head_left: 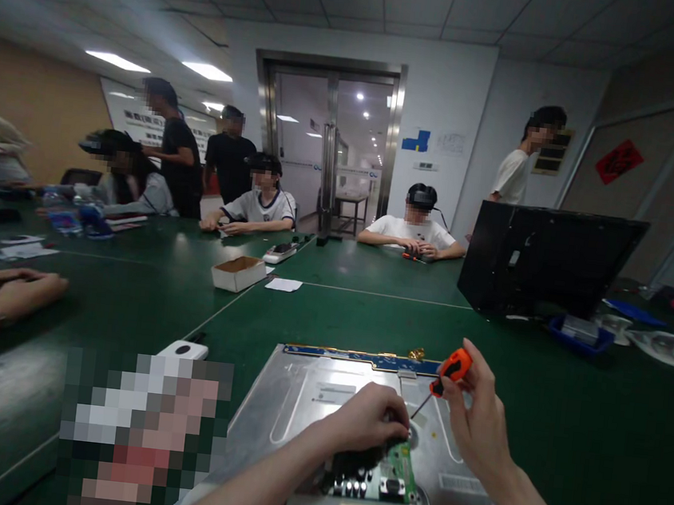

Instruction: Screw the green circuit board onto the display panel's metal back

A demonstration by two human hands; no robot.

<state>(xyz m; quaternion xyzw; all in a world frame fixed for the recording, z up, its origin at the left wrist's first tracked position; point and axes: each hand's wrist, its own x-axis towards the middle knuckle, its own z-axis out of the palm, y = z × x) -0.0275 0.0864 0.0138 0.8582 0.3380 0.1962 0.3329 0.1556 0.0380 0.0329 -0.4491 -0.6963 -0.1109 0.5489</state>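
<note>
My right hand (481, 416) grips the orange and black handle of a screwdriver (457, 366). Its thin shaft slants down to the left, and its tip is close to the fingers of my left hand (376, 419). Those left fingers are pinched together just above a green circuit board (403, 470); whatever is between them is hidden. The board sits on the back of a flat silver metal panel (324, 372), which resembles a display panel. Along the panel's far edge runs a narrow blue circuit strip (350, 358). My left hand and wrist cover part of the board.
A black monitor-like casing (553, 259) stands at the right beside a blue tray (581, 334). An open cardboard box (238, 274) and a paper slip (284, 285) lie farther ahead on the green table (366, 320). Another person's hands (25, 296) rest at left; several people sit or stand around.
</note>
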